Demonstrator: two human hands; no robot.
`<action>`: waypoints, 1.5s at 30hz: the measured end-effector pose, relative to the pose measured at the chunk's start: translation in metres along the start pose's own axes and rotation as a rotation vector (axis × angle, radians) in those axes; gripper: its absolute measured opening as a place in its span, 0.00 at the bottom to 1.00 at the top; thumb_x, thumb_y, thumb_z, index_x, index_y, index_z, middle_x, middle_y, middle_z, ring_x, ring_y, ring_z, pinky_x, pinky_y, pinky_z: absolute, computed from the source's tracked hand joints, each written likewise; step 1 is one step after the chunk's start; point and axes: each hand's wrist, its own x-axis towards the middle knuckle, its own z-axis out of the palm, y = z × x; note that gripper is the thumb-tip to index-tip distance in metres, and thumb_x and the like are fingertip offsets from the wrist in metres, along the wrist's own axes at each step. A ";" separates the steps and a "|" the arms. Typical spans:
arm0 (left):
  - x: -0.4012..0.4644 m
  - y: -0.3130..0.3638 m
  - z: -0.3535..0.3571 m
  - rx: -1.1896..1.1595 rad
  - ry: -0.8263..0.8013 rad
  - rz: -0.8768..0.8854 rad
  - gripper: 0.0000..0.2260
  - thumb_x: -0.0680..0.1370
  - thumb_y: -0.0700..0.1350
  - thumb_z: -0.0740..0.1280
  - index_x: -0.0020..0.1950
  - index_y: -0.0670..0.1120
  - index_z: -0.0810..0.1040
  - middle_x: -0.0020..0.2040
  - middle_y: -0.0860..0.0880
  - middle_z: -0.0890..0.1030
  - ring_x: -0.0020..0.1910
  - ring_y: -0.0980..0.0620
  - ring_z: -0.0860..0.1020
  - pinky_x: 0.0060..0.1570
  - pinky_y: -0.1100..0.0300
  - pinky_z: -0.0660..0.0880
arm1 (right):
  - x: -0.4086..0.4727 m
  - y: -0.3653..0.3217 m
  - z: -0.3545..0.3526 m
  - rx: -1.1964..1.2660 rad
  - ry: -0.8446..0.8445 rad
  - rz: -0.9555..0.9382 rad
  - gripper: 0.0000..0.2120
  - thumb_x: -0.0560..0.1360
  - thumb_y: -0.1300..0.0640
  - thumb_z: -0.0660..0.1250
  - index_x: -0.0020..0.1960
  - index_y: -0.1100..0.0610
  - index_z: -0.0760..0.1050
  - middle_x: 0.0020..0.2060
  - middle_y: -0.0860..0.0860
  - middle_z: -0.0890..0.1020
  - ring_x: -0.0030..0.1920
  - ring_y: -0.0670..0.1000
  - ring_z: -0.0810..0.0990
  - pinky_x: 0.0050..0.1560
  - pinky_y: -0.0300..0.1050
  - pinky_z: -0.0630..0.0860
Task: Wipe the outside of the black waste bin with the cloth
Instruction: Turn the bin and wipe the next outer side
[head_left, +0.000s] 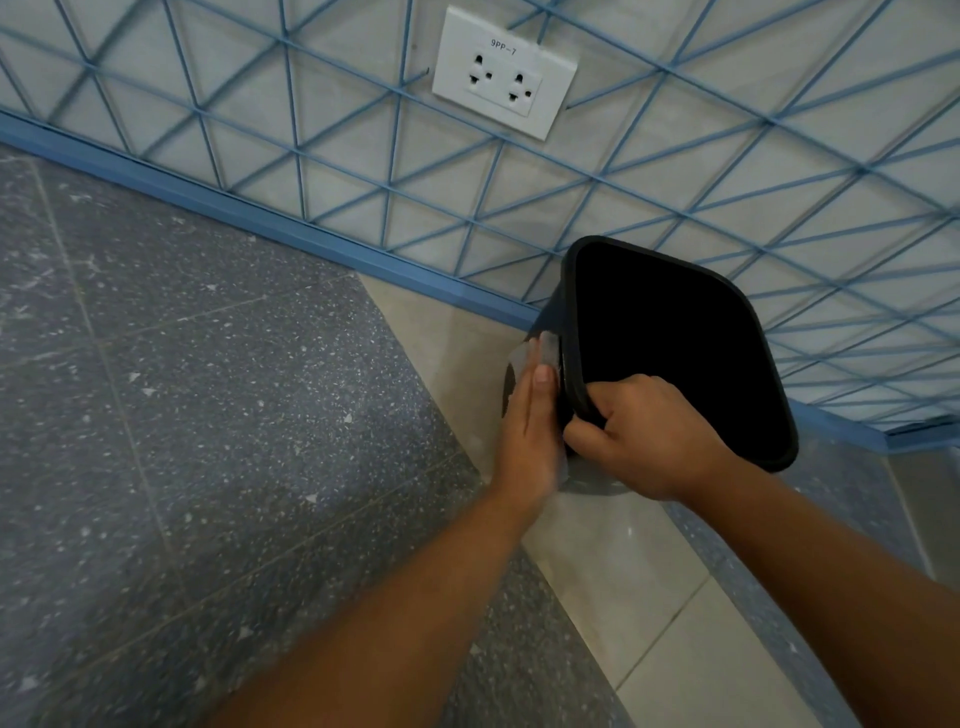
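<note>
Black waste bin (675, 343) sits on floor (182, 415) by wall (260, 130), below socket (504, 73), mouth tilted toward camera. R hand (644, 436) grips near rim corner, fingers curled over edge, thumb outside. L hand (530, 431) flat, fingers straight and together, pressing grey cloth (540, 353) onto bin's left outer wall. Key relation: wall under the cloth runs from rim down and away from L hand, so stroke likely goes along that axis. L hand nearer the work; R only steadies. Far sides hidden.
</note>
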 end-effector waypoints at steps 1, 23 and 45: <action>-0.002 -0.001 -0.003 0.020 -0.006 -0.007 0.24 0.90 0.47 0.49 0.78 0.29 0.66 0.75 0.29 0.72 0.77 0.41 0.73 0.81 0.47 0.67 | 0.000 0.000 0.000 0.002 0.002 0.001 0.15 0.71 0.48 0.63 0.30 0.55 0.68 0.25 0.53 0.74 0.26 0.52 0.73 0.30 0.49 0.69; 0.022 -0.052 -0.037 0.137 0.123 -0.162 0.26 0.90 0.53 0.49 0.84 0.41 0.64 0.83 0.40 0.68 0.84 0.43 0.63 0.85 0.43 0.59 | -0.005 0.001 -0.003 0.054 -0.026 -0.064 0.17 0.71 0.50 0.64 0.27 0.50 0.61 0.22 0.49 0.67 0.24 0.49 0.68 0.27 0.47 0.64; 0.027 0.035 -0.002 0.170 0.115 -0.022 0.24 0.89 0.56 0.54 0.82 0.47 0.70 0.78 0.43 0.75 0.79 0.45 0.73 0.81 0.46 0.67 | -0.006 0.000 -0.005 0.024 -0.070 -0.082 0.15 0.72 0.49 0.64 0.30 0.50 0.65 0.25 0.49 0.71 0.26 0.48 0.70 0.31 0.46 0.67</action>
